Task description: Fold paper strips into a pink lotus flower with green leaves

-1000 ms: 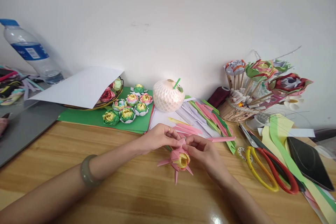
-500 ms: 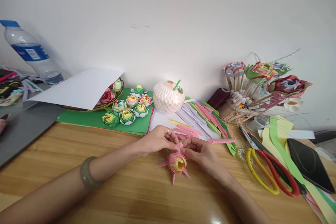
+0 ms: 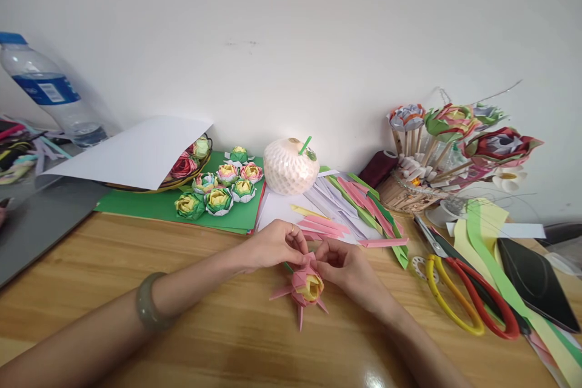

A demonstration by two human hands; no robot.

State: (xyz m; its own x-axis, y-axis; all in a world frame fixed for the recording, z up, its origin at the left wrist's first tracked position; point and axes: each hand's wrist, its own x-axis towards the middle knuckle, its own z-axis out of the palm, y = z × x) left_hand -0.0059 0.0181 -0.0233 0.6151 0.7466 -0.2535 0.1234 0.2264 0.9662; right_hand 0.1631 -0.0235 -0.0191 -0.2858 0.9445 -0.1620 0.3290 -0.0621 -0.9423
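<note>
Between my two hands is a folded paper flower [image 3: 305, 286] with a yellow centre and pink outer petals. Several pointed pink petals stick out from its left and lower sides. My left hand [image 3: 282, 245] pinches the flower's upper edge with thumb and fingers; a ring and a bangle show on that arm. My right hand [image 3: 346, 265] grips the upper right side of the same flower, its fingertips close to those of the left. The fingertips partly cover the petal between them. Just behind the hands lie folded pink paper strips [image 3: 324, 227].
Finished paper flowers [image 3: 219, 200] sit on green sheets [image 3: 154, 209] at the left. A white strawberry-shaped ornament [image 3: 291, 167] stands by the wall. Scissors [image 3: 473, 297], a black phone-like slab [image 3: 536, 282] and a basket of stemmed flowers [image 3: 411, 193] are at the right; a water bottle [image 3: 48, 91] leans far left.
The flower has tipped and sunk slightly toward me, with both hands still gripping its upper edge. My fingers have shifted a little. The view has turned slightly.
</note>
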